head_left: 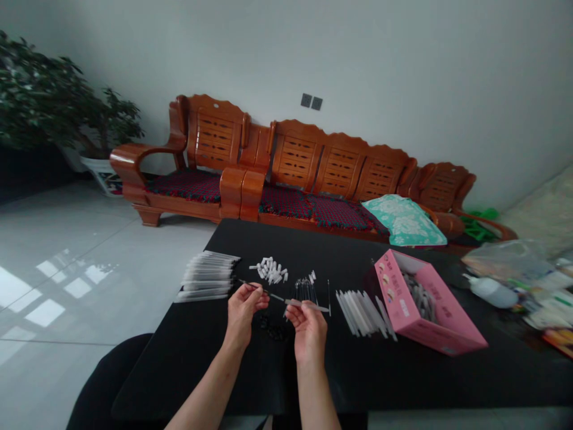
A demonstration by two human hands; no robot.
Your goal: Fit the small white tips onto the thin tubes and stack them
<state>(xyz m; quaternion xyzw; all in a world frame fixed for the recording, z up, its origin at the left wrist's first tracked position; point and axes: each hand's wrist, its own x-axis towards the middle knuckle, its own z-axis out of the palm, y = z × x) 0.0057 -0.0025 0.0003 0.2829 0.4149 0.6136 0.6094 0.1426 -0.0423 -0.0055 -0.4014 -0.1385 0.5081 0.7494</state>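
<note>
My left hand pinches a thin dark pen refill. White pen barrel is held between the fingertips of my right hand. The refill's right end meets the barrel's left end; how deep it sits inside I cannot make out. Beyond my hands lie a pile of small white caps and a bunch of dark refills. Small black parts rest below, between my wrists. Left of my hands is a row of white pens; to the right, several loose white barrels.
A pink box holding more greyish-white pieces stands on the right of the black table. Past it are a plastic bag and a white bottle. A wooden sofa stands behind the table, a potted plant at far left.
</note>
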